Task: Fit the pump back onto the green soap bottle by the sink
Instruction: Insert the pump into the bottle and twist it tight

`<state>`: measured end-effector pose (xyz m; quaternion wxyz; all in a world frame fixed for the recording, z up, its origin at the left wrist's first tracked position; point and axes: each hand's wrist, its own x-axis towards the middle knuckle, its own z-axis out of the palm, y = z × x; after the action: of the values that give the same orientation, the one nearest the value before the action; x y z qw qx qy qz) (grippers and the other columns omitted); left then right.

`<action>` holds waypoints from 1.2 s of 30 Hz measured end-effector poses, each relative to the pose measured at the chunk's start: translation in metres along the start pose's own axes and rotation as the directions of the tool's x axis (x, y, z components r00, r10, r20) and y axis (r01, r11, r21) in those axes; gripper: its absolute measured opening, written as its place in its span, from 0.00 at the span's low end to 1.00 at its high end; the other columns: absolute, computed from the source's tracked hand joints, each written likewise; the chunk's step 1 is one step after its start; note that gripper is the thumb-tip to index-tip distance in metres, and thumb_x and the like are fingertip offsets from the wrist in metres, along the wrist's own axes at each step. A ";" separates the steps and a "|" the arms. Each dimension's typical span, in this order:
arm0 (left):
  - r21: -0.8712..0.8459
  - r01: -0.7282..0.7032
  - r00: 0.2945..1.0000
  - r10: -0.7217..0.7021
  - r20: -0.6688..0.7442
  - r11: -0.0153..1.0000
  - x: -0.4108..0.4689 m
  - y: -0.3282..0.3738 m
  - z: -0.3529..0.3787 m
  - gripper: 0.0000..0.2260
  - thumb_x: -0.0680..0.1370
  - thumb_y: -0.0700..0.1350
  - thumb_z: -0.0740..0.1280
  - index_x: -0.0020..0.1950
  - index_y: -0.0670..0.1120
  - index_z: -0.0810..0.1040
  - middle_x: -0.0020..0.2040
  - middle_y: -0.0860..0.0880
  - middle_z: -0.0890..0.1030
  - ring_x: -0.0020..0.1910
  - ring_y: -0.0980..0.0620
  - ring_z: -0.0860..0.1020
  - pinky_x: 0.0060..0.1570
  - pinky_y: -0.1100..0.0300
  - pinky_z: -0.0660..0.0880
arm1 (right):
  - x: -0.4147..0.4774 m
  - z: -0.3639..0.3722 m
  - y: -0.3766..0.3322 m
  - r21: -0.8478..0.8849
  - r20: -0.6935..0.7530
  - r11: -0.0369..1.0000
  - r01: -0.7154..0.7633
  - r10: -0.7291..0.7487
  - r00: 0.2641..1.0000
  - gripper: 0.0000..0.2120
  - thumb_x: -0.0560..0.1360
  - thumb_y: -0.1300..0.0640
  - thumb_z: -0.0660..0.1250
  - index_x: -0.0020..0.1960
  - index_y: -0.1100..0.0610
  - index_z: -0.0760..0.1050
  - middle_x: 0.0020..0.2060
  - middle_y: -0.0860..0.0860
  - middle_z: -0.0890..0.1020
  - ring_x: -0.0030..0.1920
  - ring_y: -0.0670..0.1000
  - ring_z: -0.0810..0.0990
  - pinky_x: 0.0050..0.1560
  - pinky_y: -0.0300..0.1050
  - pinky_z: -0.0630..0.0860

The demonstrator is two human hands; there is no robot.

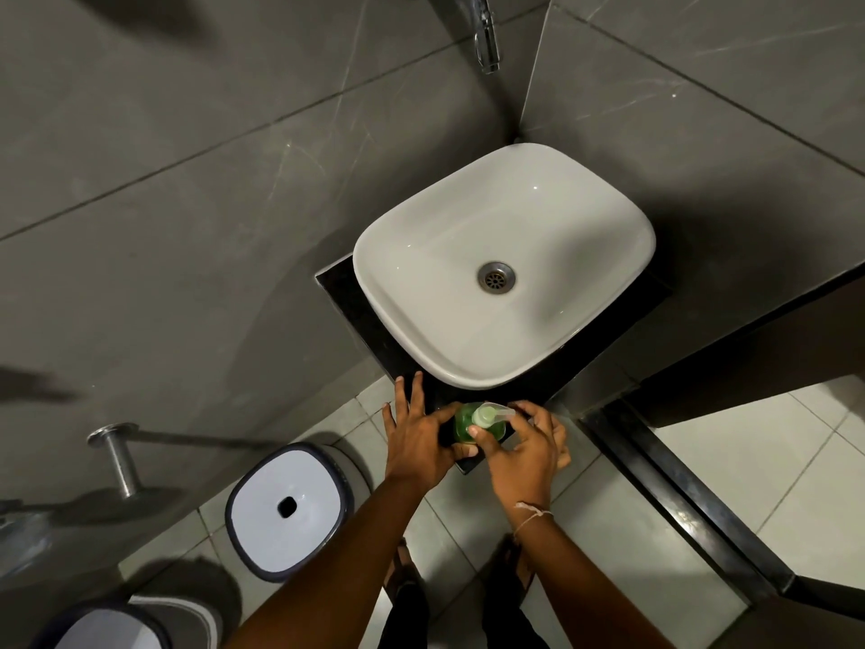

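Note:
The green soap bottle (464,423) stands on the front corner of the black counter (346,297), just in front of the white sink (503,269). A clear pump (489,414) sits on top of the bottle, its spout pointing right. My left hand (416,437) rests against the bottle's left side with thumb and lower fingers touching it and the other fingers spread on the counter. My right hand (524,442) is at the bottle's right, thumb and fingertips on the pump. I cannot tell if the pump is fully seated.
A chrome tap (487,35) hangs over the sink from the grey wall. On the tiled floor to the left stands a white bin with a dark rim (288,508). A metal holder (117,456) sticks out of the left wall. A dark ledge (678,498) runs along the right.

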<state>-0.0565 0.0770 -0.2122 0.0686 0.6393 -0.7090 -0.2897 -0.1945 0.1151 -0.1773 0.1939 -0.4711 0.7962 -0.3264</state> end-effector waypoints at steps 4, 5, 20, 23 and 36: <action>-0.004 0.004 1.000 -0.004 -0.008 1.000 0.001 0.001 -0.001 0.31 0.67 0.63 0.73 0.68 0.62 0.72 0.80 0.46 0.42 0.77 0.43 0.33 0.73 0.37 0.40 | 0.006 0.002 -0.012 -0.010 0.003 0.999 -0.043 0.043 0.999 0.19 0.58 0.43 0.78 0.43 0.50 0.76 0.53 0.49 0.78 0.61 0.57 0.69 0.55 0.54 0.62; -0.007 0.004 1.000 -0.004 -0.009 1.000 0.001 0.001 -0.002 0.30 0.67 0.63 0.73 0.68 0.62 0.72 0.80 0.46 0.42 0.77 0.43 0.33 0.73 0.37 0.40 | 0.006 0.002 -0.012 0.001 0.013 0.999 -0.033 0.033 0.999 0.19 0.58 0.42 0.77 0.44 0.49 0.76 0.53 0.48 0.77 0.62 0.57 0.69 0.55 0.54 0.62; 0.033 -0.005 1.000 0.005 -0.008 0.999 0.003 -0.002 0.000 0.31 0.66 0.65 0.72 0.68 0.62 0.72 0.80 0.46 0.43 0.77 0.43 0.33 0.72 0.36 0.41 | 0.005 -0.005 -0.009 0.047 0.031 0.998 0.036 -0.038 0.999 0.17 0.58 0.48 0.80 0.45 0.47 0.82 0.52 0.49 0.79 0.62 0.58 0.70 0.56 0.57 0.64; 0.038 0.000 1.000 0.001 -0.013 0.999 0.003 0.000 0.001 0.32 0.65 0.66 0.72 0.68 0.62 0.71 0.80 0.46 0.43 0.77 0.43 0.33 0.72 0.36 0.41 | 0.008 -0.010 -0.004 0.040 0.104 0.996 0.076 -0.080 0.991 0.19 0.62 0.46 0.78 0.52 0.42 0.82 0.54 0.46 0.77 0.63 0.53 0.67 0.56 0.50 0.58; 0.064 -0.004 1.000 0.006 -0.024 0.998 0.002 0.001 0.002 0.32 0.66 0.65 0.72 0.68 0.61 0.71 0.80 0.47 0.44 0.76 0.44 0.32 0.72 0.37 0.39 | 0.009 -0.013 -0.011 0.036 0.094 0.998 0.043 -0.046 0.994 0.18 0.60 0.50 0.80 0.48 0.48 0.83 0.51 0.49 0.80 0.62 0.57 0.70 0.58 0.56 0.64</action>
<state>-0.0586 0.0755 -0.2134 0.0574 0.6427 -0.7187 -0.2591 -0.1998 0.1072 -0.1604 0.2321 -0.5004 0.7698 -0.3211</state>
